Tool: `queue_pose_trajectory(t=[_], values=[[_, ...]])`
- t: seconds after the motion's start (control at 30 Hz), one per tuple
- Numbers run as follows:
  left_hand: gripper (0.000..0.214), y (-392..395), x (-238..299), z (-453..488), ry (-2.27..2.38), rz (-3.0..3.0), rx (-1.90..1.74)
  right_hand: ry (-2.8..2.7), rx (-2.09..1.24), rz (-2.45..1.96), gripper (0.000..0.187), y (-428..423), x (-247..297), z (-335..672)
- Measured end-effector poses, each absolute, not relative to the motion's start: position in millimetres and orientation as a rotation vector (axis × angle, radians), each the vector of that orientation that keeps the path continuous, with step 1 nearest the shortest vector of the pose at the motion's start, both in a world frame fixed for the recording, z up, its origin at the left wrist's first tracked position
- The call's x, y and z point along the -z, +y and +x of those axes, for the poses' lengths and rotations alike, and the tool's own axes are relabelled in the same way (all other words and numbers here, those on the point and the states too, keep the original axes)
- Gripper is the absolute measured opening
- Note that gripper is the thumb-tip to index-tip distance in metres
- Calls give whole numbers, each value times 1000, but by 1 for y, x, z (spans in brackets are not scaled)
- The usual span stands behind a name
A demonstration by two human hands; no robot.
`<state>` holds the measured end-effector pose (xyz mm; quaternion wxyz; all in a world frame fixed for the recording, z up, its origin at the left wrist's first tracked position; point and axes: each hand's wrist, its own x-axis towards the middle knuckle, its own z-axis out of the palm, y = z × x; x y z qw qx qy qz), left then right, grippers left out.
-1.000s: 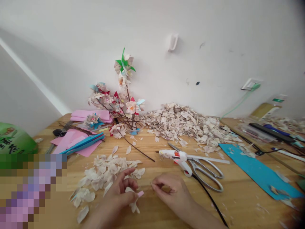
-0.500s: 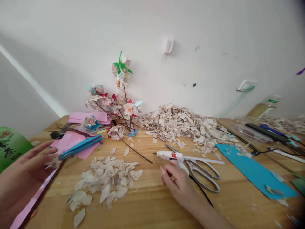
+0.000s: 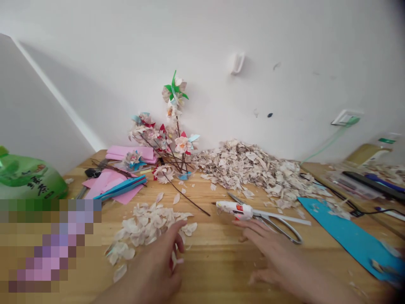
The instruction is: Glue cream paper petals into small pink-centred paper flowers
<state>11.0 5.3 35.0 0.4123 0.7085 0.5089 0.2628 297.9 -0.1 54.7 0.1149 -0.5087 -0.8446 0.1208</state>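
Note:
My left hand [image 3: 158,264] lies low over the wooden table [image 3: 215,257], its fingers stretched toward the near edge of a small heap of pale paper petals [image 3: 148,221]; one petal shows by its fingertips. My right hand [image 3: 275,253] is spread flat, fingers apart, over the handle of the white glue gun [image 3: 236,208] and the near loop of the silver scissors [image 3: 272,219]. It holds nothing that I can see.
A big mound of petal scraps [image 3: 253,169] sits against the wall. Paper flowers on twigs [image 3: 171,135] stand behind the small heap. Pink sheets [image 3: 114,188] and a blue folded strip [image 3: 122,188] lie left, a green bag [image 3: 28,179] far left, blue card [image 3: 351,236] right.
My left hand came back from the far left to the petal heap. My right hand opened and slid forward over the glue gun handle. The view shifted slightly.

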Motion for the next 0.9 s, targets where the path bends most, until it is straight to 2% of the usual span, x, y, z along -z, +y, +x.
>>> queue_pose_trajectory(t=[0.07, 0.1, 0.17, 0.27, 0.37, 0.5, 0.63, 0.73, 0.83, 0.9], values=[[65, 1, -26, 17, 1299, 1844, -555, -2478, -386, -1520, 69, -10, -56, 305], [66, 0, -23, 19, 1310, 1869, -519, -2478, -396, -1524, 72, -14, -59, 308], [69, -1, -18, 23, 1334, 1904, -480, -2458, -409, -1545, 62, -19, -64, 311], [72, 0, -17, 27, 1361, 1920, -502, -2373, -401, -1590, 37, -15, -68, 308], [67, 3, -21, 31, 1388, 1855, -540, -2293, -426, -1550, 19, -4, -64, 294], [54, 8, -30, 28, 1356, 1651, -605, -2276, -484, -1537, 22, 8, -56, 274], [43, 14, -43, 15, 1327, 1379, -646, -2262, -293, -1669, 29, 14, -52, 266], [45, 22, -51, 2, 1313, 1322, -684, -2294, -223, -1692, 25, 14, -49, 261], [45, 31, -58, -10, 1308, 1257, -748, -2347, -217, -1553, 16, 12, -47, 250], [43, 36, -59, -16, 1333, 1223, -816, -2349, -233, -1488, 16, 10, -46, 240]])
